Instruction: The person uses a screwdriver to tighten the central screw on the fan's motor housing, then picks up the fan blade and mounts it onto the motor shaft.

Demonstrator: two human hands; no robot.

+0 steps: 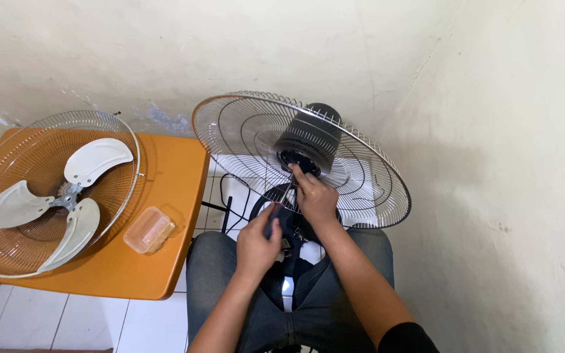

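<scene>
A fan's rear wire guard (243, 131) with its black motor housing (312, 137) tilts up in front of me, above my knees. My right hand (315, 196) reaches into the guard, fingertips at the black hub ring near the motor shaft. My left hand (256, 245) grips the dark fan neck just below the guard. The fan's black round base shows behind my hands. On the orange table lies the front wire guard (8, 255), and the three-bladed grey fan blade (67, 196) rests inside it.
The orange table (165, 196) stands at my left, bearing a small clear plastic box (148, 230) near its right edge. A black cable (230, 196) runs over the white tiled floor. Cream walls close in behind and on the right.
</scene>
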